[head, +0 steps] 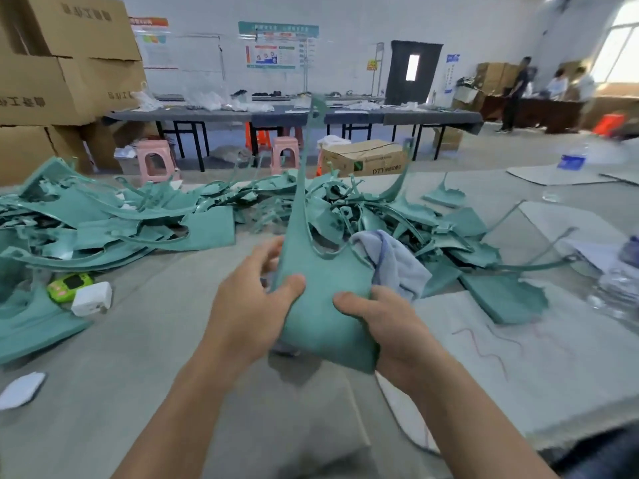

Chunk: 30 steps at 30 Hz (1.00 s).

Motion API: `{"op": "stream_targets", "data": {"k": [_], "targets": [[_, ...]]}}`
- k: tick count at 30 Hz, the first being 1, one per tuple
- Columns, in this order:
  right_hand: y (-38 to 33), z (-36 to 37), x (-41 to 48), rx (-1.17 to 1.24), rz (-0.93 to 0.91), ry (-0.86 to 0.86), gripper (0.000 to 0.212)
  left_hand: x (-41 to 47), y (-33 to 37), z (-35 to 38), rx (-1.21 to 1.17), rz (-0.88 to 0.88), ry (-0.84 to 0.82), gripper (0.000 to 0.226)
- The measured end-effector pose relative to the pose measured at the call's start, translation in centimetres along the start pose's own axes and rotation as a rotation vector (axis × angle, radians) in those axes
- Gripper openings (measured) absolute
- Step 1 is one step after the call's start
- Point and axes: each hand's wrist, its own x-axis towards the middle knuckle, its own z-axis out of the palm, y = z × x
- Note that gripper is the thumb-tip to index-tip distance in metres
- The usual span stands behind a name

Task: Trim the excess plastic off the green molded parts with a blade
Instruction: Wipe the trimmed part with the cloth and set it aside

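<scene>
Just above the desk (138, 357), the left hand (256, 305) and the right hand (394, 330) each grip the wide lower end of a green molded part (321, 316), thumbs pressed on its face; its narrow strip rises upright. Behind it lie a pile of green offcuts (145, 216) and a pale blue cloth (394, 264). Beyond, a cardboard box (366, 157) reads "DTY". Stacked cartons (69, 63) at left carry characters too blurred to read.

What you wear
Your left hand (249, 316), right hand (390, 326) and forearms (186, 399) are bare; dark clothing (603, 452) shows below your right arm.
</scene>
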Motion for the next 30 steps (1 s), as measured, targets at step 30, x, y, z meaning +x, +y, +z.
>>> {"op": "stream_targets", "data": {"k": [30], "targets": [[24.2,-33.3,-55.8,1.242,-0.14,1.545,0.031,-49.2,14.8,36.7,-0.16,-0.441,-1.936,0.061]]}}
